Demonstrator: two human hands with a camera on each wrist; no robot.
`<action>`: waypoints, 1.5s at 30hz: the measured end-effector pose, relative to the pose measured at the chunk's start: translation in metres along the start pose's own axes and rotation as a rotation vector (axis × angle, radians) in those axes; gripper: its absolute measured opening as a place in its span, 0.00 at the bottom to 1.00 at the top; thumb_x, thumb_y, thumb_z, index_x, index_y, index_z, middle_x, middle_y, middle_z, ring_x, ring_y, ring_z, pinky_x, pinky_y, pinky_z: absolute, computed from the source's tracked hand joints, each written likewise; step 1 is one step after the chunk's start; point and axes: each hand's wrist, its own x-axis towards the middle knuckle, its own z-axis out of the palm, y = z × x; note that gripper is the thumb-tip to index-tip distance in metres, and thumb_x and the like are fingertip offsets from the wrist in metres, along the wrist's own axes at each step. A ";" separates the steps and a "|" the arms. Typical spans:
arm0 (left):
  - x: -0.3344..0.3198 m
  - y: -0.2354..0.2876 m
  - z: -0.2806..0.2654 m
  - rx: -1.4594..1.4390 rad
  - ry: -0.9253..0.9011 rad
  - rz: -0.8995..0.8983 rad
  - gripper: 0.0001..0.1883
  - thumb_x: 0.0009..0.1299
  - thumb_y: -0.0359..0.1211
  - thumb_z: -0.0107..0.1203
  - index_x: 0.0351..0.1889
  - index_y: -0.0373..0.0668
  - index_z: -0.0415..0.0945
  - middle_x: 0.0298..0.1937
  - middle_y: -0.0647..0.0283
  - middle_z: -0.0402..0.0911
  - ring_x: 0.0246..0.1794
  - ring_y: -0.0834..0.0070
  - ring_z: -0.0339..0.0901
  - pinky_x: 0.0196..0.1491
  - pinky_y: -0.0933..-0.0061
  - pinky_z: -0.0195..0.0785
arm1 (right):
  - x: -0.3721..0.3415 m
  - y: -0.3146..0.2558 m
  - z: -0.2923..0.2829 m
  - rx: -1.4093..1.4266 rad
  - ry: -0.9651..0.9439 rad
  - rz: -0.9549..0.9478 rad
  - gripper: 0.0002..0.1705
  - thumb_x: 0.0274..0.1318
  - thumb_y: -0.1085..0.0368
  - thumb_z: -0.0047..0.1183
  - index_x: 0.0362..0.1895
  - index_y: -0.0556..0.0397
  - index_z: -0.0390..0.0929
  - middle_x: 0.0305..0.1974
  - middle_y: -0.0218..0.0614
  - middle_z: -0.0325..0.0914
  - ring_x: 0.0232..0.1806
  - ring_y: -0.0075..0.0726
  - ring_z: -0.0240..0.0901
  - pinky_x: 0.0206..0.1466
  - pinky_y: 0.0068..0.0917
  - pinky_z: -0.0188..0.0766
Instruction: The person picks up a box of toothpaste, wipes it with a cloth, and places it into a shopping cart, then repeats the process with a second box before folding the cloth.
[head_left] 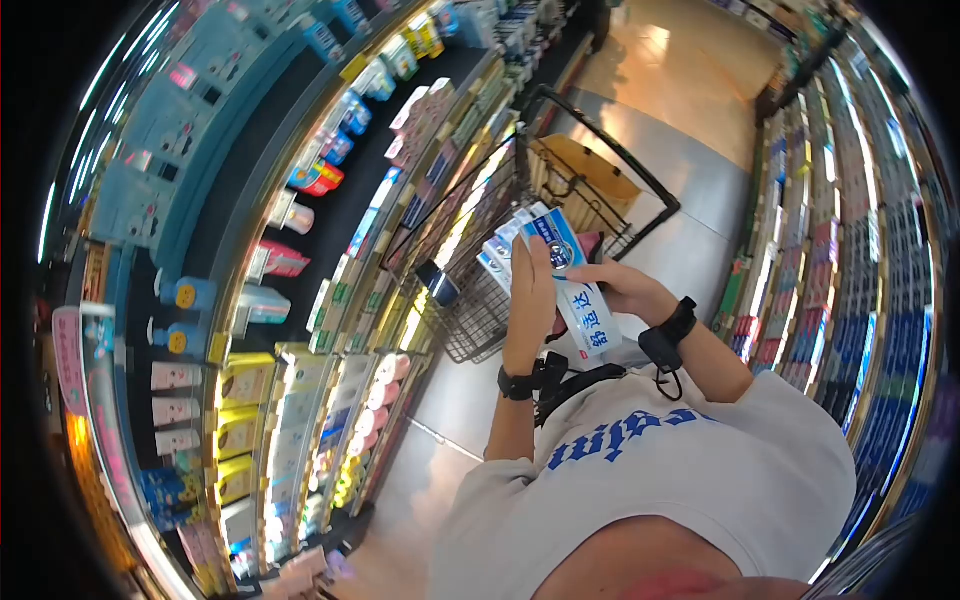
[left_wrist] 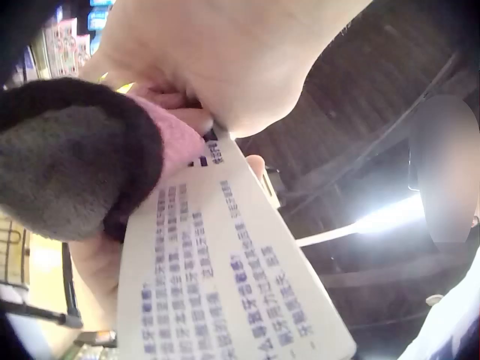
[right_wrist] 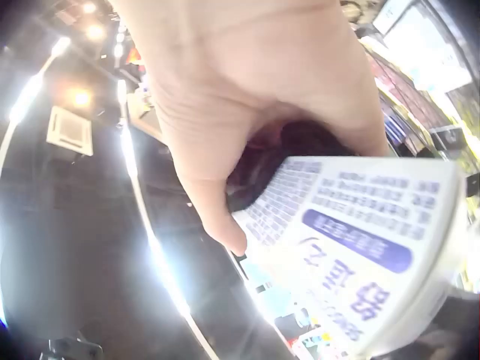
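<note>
Both hands are together in front of the body, over the near end of a wire shopping cart (head_left: 478,318). A white toothpaste box (head_left: 590,325) with large blue characters lies between them. My right hand (head_left: 632,290) grips its upper end, the thumb along the edge. Beside it, my left hand (head_left: 532,300) holds the bundle from the other side, fingers pointing up along a blue-and-white box (head_left: 553,238). The left wrist view shows the toothpaste box's printed side (left_wrist: 225,270) next to a grey fuzzy piece (left_wrist: 75,161) with black trim and pink lining.
Shelves of bottles and packs (head_left: 290,260) run along the left, and shelves of boxes (head_left: 830,230) along the right. A tan box-like piece (head_left: 590,175) sits at the cart's far end. Grey floor (head_left: 425,450) shows between cart and left shelf.
</note>
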 end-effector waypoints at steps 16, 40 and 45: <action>-0.047 -0.004 -0.047 0.507 0.967 -0.341 0.30 0.81 0.47 0.45 0.72 0.34 0.62 0.70 0.48 0.68 0.70 0.58 0.67 0.69 0.62 0.59 | 0.275 0.029 -0.197 -1.370 -0.187 0.078 0.46 0.46 0.44 0.70 0.62 0.62 0.69 0.46 0.43 0.80 0.46 0.39 0.76 0.49 0.32 0.72; -0.474 -0.047 0.065 0.514 1.763 -0.361 0.21 0.76 0.41 0.55 0.58 0.35 0.75 0.54 0.47 0.80 0.54 0.57 0.79 0.55 0.62 0.71 | 0.269 0.187 -0.076 -1.007 -0.106 -0.509 0.30 0.63 0.48 0.56 0.57 0.61 0.76 0.49 0.46 0.81 0.53 0.43 0.76 0.57 0.36 0.70; -0.592 -0.054 0.103 0.584 1.983 -0.407 0.17 0.75 0.39 0.55 0.55 0.38 0.78 0.51 0.49 0.82 0.52 0.56 0.80 0.54 0.61 0.72 | 0.109 0.273 0.052 -1.187 -0.937 -0.406 0.30 0.63 0.56 0.57 0.65 0.58 0.71 0.60 0.35 0.71 0.63 0.32 0.64 0.62 0.33 0.65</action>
